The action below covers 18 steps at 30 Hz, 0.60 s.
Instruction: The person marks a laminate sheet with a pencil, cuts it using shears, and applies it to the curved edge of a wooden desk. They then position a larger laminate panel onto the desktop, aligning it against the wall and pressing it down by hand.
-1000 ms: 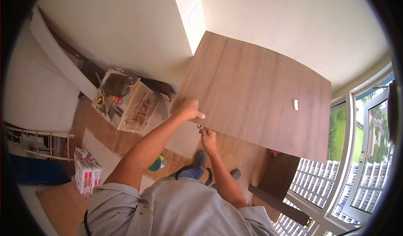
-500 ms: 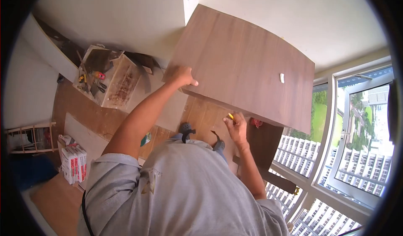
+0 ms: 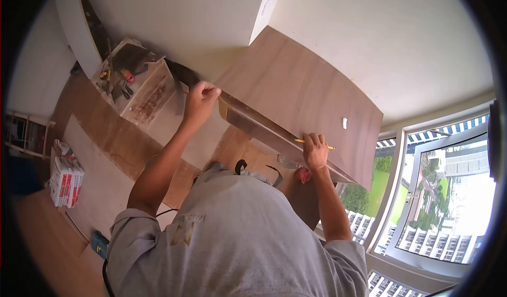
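Observation:
A brown wood-grain panel (image 3: 296, 85) lies over a cabinet-like body (image 3: 253, 130), and a narrow dark gap shows along its near edge. At the panel's near left corner, my left hand (image 3: 202, 101) is closed with thumb and fingers on the edge. Further right, my right hand (image 3: 316, 151) has its fingers curled over the same near edge. A yellow pencil (image 3: 331, 147) is held in that hand, lying across under the fingers. On the panel's right part rests a small white object (image 3: 344, 123).
A wooden box (image 3: 150, 93) with tools on top stands at the left. Red-and-white packages (image 3: 67, 181) sit on the floor at far left, with a teal object (image 3: 99, 243) nearer. Below the panel is a red item (image 3: 302, 174). An open window (image 3: 449, 191) is at right.
The view has shifted. My left hand has moved from the panel's top to its corner. My right hand has risen from below the panel to its near edge, with the pencil. The panel's near edge appears raised.

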### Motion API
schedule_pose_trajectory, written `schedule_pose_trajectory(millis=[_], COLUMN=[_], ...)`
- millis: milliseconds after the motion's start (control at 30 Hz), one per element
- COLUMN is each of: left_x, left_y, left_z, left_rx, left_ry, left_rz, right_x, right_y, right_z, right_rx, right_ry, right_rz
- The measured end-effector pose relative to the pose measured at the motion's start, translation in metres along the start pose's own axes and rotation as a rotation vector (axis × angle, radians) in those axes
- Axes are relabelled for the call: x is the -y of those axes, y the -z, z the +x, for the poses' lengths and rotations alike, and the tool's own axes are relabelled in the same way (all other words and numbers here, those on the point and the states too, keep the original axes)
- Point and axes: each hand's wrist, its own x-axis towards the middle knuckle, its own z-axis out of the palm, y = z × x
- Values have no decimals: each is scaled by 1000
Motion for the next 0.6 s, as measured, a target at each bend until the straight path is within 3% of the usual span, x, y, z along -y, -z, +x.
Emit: schedule_pose_trajectory(millis=[133, 200, 367, 467, 533, 600], left_x=[6, 25, 3, 0, -22, -31], left_y=[10, -8, -84, -138, -157, -180], left_z=[-57, -72, -92, -81, -72, -48], left_rx=[-228, -234, 71, 213, 303, 330], left_ry=[18, 80, 240, 335, 290, 448], left_rz=[-197, -323, -590, -642, -631, -795], right_x=[-28, -44, -75, -73, -73, -81], right_y=[87, 142, 313, 409, 458, 498], right_z=[52, 83, 152, 168, 173, 169], right_rx=[-87, -146, -292, -316, -207, -311], right_ry=[-8, -38, -78, -217, -417, -357], right_rz=[25, 63, 125, 116, 181, 325])
